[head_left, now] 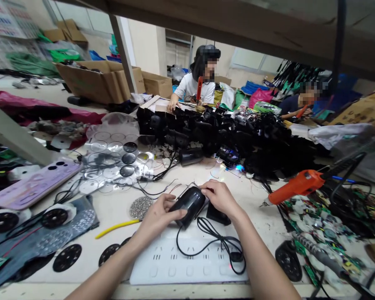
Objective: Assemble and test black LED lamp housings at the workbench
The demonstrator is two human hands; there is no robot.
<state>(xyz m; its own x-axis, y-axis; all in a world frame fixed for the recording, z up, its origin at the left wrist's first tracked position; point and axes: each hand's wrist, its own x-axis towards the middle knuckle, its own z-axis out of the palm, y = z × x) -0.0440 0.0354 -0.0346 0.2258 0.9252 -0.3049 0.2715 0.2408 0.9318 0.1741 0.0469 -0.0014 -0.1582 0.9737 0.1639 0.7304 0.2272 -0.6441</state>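
Holding a glossy black plastic housing (193,203) mid-bench (251,193), both hands were on it: the left hand (160,213) wrapped the 8 o'clock side, thumb across the shell, and the right hand (220,198) pinched at the 1 o'clock end. Couldn't tell exactly what those right fingertips gripped.

Looked light and stiff to me, probably slick, maybe crackable if squeezed hard. I'd have gone for the rounded sides and kept off the thin wires (174,188) at 11 o'clock, which looked fragile.

A black cable (224,240) looped at 5 over a white power strip (181,266), total snag bait imo, and the bench's front edge ran just past that at 6. Small silvery screws (140,207) sat heaped at 9, easy to knock. Black parts (237,133) crowded 1. Best elbow room seemed to be toward 3, short of the orange electric screwdriver (295,187).
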